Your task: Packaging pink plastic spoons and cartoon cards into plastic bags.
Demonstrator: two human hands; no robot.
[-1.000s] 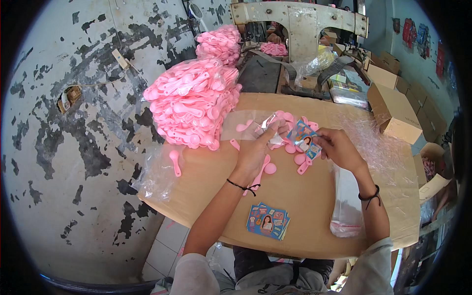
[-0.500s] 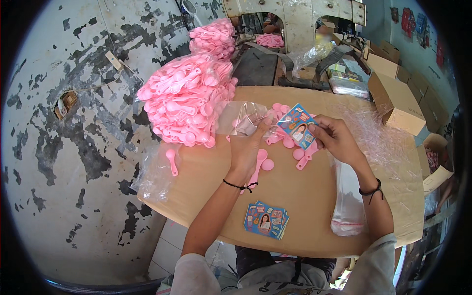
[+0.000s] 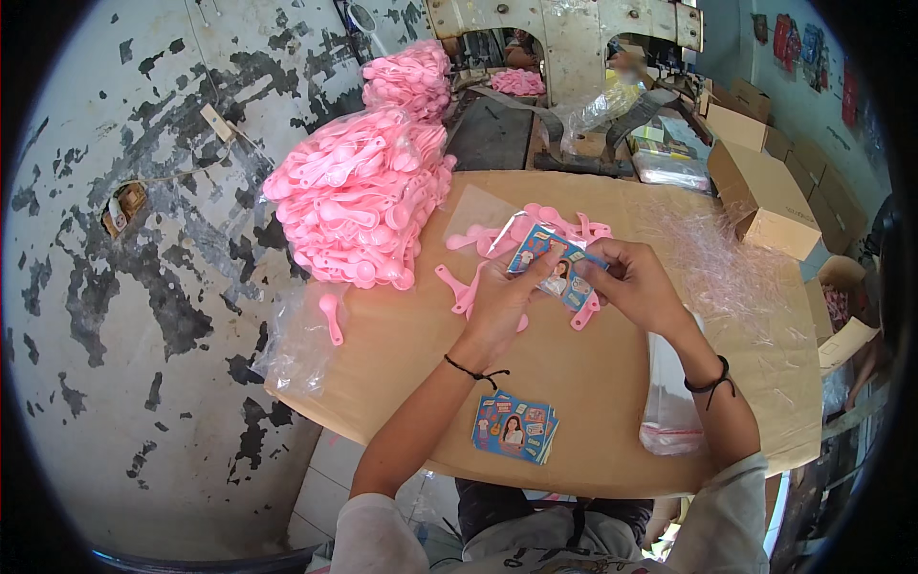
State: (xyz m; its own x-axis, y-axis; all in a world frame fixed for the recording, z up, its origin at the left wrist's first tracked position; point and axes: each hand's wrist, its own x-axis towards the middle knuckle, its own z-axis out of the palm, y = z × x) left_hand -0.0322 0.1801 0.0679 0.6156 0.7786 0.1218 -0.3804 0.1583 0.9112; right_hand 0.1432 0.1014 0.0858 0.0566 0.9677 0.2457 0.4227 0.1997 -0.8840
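Above the table's middle, my left hand (image 3: 504, 298) grips a clear plastic bag (image 3: 469, 212), its thumb lying on a blue printed card (image 3: 561, 269). From the other side, my right hand (image 3: 633, 279) pinches the same card. Whether the card's edge is inside the bag I cannot tell. Beneath and beyond my hands lie several loose pink plastic scoops (image 3: 449, 279), partly hidden. A stack of similar blue cards (image 3: 514, 428) rests near the table's front edge. To its right, a pile of flat clear bags (image 3: 672, 402) lies beside my right forearm.
A large clear sack of pink scoops (image 3: 359, 196) stands at the table's left, with another sack (image 3: 406, 81) behind. Crumpled plastic (image 3: 296, 340) bears one scoop. Shredded clear film (image 3: 722, 258) and an opened cardboard box (image 3: 765, 196) are at the right. A person (image 3: 626, 72) shows far back.
The card has moved left and down to meet the bag, and my left thumb now lies on it. My two hands are closer together.
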